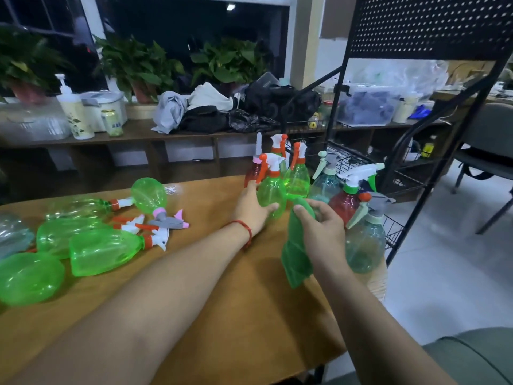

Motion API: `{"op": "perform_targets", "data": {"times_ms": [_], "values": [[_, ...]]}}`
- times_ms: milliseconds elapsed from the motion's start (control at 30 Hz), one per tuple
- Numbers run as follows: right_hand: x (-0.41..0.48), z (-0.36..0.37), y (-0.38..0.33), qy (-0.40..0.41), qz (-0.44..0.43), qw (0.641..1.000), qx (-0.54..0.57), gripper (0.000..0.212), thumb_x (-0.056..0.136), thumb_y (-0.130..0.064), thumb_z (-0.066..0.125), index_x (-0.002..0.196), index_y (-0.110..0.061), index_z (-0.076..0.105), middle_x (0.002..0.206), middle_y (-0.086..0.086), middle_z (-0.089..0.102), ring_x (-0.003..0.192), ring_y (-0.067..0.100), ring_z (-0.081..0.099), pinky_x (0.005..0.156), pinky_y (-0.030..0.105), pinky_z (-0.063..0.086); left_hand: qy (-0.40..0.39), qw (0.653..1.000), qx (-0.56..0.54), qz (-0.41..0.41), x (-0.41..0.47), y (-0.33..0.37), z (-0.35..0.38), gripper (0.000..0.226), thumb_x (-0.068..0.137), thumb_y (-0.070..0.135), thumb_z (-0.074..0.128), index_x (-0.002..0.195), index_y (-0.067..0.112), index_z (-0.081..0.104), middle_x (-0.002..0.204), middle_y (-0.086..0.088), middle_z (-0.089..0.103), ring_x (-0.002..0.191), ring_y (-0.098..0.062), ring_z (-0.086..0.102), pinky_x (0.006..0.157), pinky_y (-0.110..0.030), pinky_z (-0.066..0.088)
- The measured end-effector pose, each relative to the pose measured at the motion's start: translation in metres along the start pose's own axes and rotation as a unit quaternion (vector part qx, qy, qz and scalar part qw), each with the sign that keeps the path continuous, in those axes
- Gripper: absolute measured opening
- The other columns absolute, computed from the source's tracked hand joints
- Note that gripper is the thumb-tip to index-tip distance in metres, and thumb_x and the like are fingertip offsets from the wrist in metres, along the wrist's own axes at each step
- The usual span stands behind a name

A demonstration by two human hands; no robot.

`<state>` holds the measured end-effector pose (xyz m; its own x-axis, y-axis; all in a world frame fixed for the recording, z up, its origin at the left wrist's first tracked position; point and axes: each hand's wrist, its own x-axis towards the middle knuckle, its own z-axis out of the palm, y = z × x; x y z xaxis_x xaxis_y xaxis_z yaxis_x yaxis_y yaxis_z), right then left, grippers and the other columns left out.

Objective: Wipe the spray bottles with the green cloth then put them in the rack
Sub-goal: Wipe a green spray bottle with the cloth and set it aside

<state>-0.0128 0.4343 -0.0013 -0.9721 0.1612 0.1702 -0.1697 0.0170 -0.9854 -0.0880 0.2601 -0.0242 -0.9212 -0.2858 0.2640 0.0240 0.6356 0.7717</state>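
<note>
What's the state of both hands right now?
Left hand: holding an upright green spray bottle.
Right hand: holding the green cloth.

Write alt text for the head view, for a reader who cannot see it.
The person's left hand grips an upright green spray bottle on a wooden table while the right hand holds a green cloth beside it. More bottles stand by a black rack on the right. Other bottles lie on their sides on the left.

glossy plastic bottles (271,194), smooth wooden table (211,287)
</note>
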Motion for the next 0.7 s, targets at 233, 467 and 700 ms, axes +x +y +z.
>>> {"op": "perform_targets", "data": {"times_ms": [233,467,700], "values": [[0.005,0.013,-0.012,-0.015,0.083,0.994,0.068,0.019,0.099,-0.040,0.074,0.111,-0.027,0.070,0.106,-0.001,0.077,0.099,0.022,0.076,0.097,0.053,0.061,-0.004,1.000,0.014,-0.018,0.027,-0.004,-0.005,0.078,0.086,0.038,0.088,0.148,0.021,0.045,0.142,-0.005,0.064,0.124,-0.029,0.065,0.106,-0.044,0.053],[-0.001,0.034,-0.013,-0.035,0.175,0.978,0.112,0.033,0.097,-0.049,0.070,0.111,-0.020,0.070,0.108,0.013,0.078,0.098,0.035,0.078,0.090,0.062,0.063,-0.031,0.999,0.029,-0.015,0.023,-0.008,-0.024,0.081,0.082,0.043,0.090,0.147,0.023,0.046,0.141,-0.005,0.063,0.127,-0.027,0.063,0.106,-0.040,0.051],[-0.020,0.079,-0.024,-0.153,0.215,0.940,0.217,0.021,0.097,-0.019,0.045,0.106,-0.006,0.059,0.091,0.016,0.057,0.078,0.034,0.061,0.069,0.045,0.059,-0.043,0.989,0.133,0.047,0.004,-0.031,-0.131,0.033,0.096,0.024,0.070,0.128,0.021,0.065,0.134,-0.002,0.063,0.124,-0.023,0.061,0.100,-0.028,0.043]]}}
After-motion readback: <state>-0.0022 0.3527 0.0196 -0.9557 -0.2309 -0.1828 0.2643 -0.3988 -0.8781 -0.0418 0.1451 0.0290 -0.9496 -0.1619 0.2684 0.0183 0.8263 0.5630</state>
